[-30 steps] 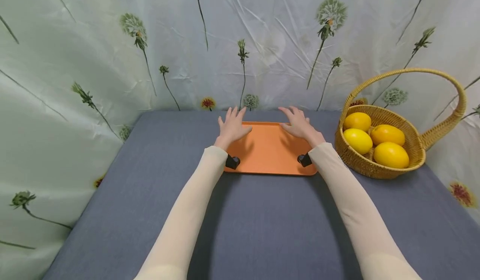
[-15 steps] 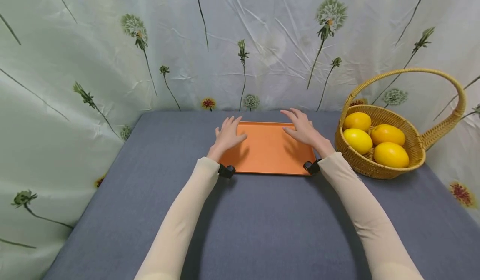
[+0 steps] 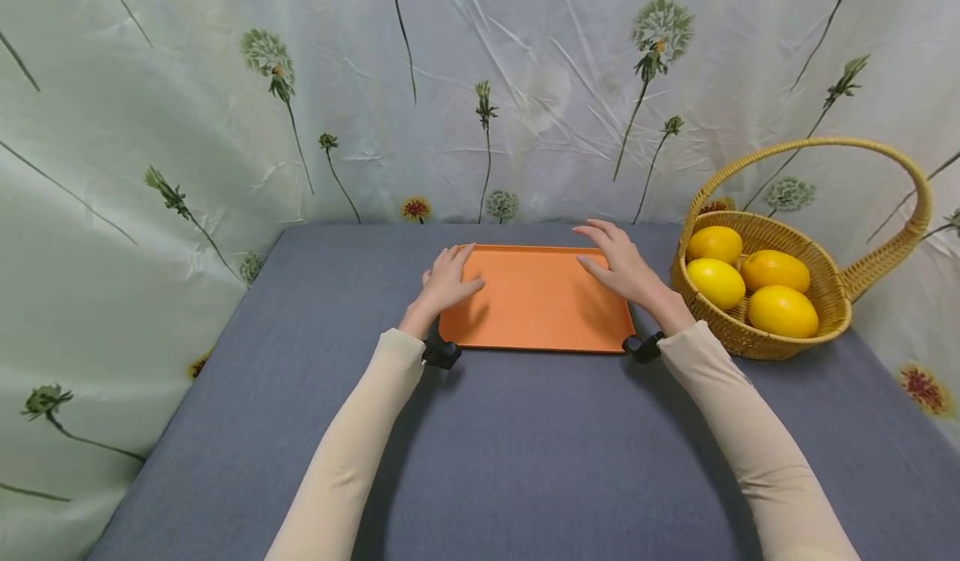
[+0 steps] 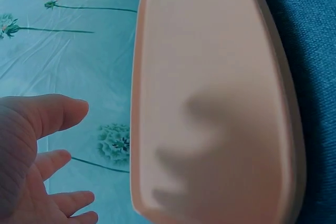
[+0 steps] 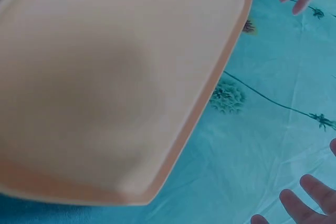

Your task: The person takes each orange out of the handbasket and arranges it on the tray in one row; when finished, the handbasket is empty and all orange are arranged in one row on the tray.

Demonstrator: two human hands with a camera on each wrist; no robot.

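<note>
A shallow orange tray [image 3: 536, 298] lies on the cloth-covered table, with nothing on it. Over its left end hovers my left hand [image 3: 446, 284], fingers spread and holding nothing. My right hand [image 3: 626, 271] is above the right end, its fingers loosely extended and thumb apart. In the left wrist view, the left hand [image 4: 39, 156] is beside the pale-looking tray [image 4: 210, 51], and its shadow falls on the surface. The right wrist view catches the fingers of my right hand [image 5: 310, 203] at the corner, apart from the tray [image 5: 126, 77].
A wicker basket [image 3: 757, 344] with a tall handle stands right of the tray, holding several yellow lemon-like fruits [image 3: 782, 311]. Blue-grey cloth [image 3: 540, 453] covers the table. A flower-printed curtain [image 3: 420, 144] hangs behind and along the left side.
Both hands have drawn apart and slightly back toward the body, the left one leftward, the right one rightward. Tray and basket have not moved.
</note>
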